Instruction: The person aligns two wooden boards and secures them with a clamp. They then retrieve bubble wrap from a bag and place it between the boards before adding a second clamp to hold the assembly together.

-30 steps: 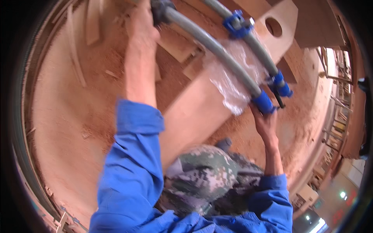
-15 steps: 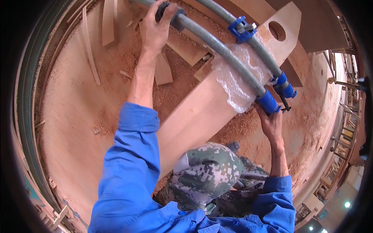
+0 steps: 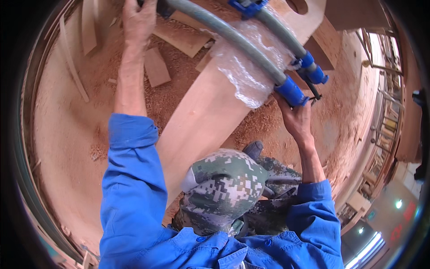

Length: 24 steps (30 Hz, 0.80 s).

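A grey pipe clamp (image 3: 224, 30) lies across a wide light wooden plank (image 3: 201, 110), over a crumpled sheet of clear plastic wrap (image 3: 242, 74). My left hand (image 3: 139, 18) is closed round the clamp's dark far end at the top edge, where the view cuts part of it off. My right hand (image 3: 296, 120) grips the clamp's blue end piece (image 3: 292, 91) from below; its fingertips are partly hidden. Just beyond it, a second pipe clamp (image 3: 282, 33) with blue fittings runs alongside, touched by neither hand. The plank slants from my knee up to the right, where a round hole pierces it.
Wood shavings (image 3: 251, 130) litter the floor. Offcut boards (image 3: 156, 67) lie left of the plank, and a thin strip (image 3: 74, 60) lies farther left. My camouflage-clad knee (image 3: 224, 179) is against the plank's near part. Stacked timber (image 3: 383, 130) stands along the right side.
The whole view has shifted, so the plank and clamps sit higher and farther left in the picture. Both hands keep their hold on the same clamp.
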{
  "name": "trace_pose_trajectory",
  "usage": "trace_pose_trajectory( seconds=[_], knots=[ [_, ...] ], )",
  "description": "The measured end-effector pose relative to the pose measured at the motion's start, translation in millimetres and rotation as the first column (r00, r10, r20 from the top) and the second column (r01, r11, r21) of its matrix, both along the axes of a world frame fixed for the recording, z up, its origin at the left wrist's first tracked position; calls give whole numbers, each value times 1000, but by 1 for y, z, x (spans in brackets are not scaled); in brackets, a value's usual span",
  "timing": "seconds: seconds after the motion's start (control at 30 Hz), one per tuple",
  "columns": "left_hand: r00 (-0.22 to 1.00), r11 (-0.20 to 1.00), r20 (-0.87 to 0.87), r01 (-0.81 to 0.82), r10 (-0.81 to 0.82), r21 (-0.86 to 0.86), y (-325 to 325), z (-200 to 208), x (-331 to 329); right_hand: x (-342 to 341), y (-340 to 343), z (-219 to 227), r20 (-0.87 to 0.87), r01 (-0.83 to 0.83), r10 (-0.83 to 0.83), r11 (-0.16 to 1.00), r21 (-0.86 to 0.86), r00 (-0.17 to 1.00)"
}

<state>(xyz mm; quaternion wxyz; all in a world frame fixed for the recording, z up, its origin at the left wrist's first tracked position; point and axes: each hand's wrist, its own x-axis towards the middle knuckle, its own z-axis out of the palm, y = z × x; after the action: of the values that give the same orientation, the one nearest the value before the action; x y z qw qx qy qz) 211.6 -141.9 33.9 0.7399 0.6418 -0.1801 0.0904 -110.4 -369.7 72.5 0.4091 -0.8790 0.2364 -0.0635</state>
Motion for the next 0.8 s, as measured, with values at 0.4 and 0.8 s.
trace_pose_trajectory(
  seconds=[0.4, 0.8],
  knots=[
    [992, 998, -120, -30, 36, 57, -10, 7, -5, -7, 1, -3, 34, 30, -25, 989, -148, 999],
    [992, 993, -46, -116, 118, 30, -12, 15, -23, -3, 2, -8, 12, 38, -37, 998, -48, 999]
  ],
)
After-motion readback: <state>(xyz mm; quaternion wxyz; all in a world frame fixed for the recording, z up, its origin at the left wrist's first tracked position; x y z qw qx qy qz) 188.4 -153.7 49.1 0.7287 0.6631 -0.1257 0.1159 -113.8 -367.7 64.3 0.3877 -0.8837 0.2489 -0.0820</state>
